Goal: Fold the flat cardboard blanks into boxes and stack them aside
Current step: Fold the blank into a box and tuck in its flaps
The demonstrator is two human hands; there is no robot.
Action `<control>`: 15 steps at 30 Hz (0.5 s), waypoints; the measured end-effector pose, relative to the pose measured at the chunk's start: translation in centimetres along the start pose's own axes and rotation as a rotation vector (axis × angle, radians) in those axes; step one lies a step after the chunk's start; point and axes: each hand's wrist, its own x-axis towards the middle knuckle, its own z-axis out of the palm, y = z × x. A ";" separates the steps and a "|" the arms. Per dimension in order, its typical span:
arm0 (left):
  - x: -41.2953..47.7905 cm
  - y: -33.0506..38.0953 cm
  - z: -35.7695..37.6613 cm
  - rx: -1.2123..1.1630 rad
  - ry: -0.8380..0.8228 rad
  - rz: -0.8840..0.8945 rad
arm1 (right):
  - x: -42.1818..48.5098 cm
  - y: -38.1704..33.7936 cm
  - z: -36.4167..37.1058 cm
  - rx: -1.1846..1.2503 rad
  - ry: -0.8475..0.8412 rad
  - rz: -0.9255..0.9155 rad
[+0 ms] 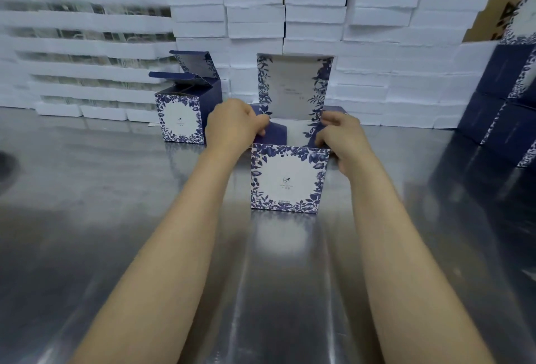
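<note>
Fingers point(261, 125) of the left hand point(232, 127) curl over the left flap point(274, 133) at the box mouth, pinching it and bending it inward. The right hand point(339, 138) does the same on the right flap point(315, 133), its fingers closed over the top edge; the thumb's place is hidden behind the wall. Both flaps are dark blue and tilt toward the opening.

The box point(290, 178) stands upright at mid-table between the hands, its blue floral face toward the wearer. Its lid point(294, 88) stands up at the far edge, not yet closed.

Judgement: the board is thin and light and would slide easily on the steel table point(116, 189). It is stiff along the panels and weak at the creases, so a hard squeeze would dent a wall. The best hold is at the flap edges near the fold line, as here. For moving it aside, two opposite walls low down should be taken.

A second box point(181, 117) stands to the left rear with its lid open. White foam blocks point(255, 15) are stacked along the back. Dark boxes point(501, 102) are piled at the right edge.
</note>
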 end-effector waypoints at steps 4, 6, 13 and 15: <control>0.6 0.7 0.2 -0.169 -0.271 -0.172 | 0.6 0.0 -1.3 -0.005 0.032 0.045; 0.7 0.5 0.3 -0.158 -0.369 -0.159 | 0.8 0.0 -2.0 -0.013 0.003 0.045; 1.0 0.7 0.2 0.070 -0.158 -0.136 | 1.3 -0.6 -1.2 -0.335 0.115 0.003; 1.1 0.6 0.4 0.071 -0.110 -0.142 | 1.6 -0.7 -1.1 -0.419 0.165 -0.002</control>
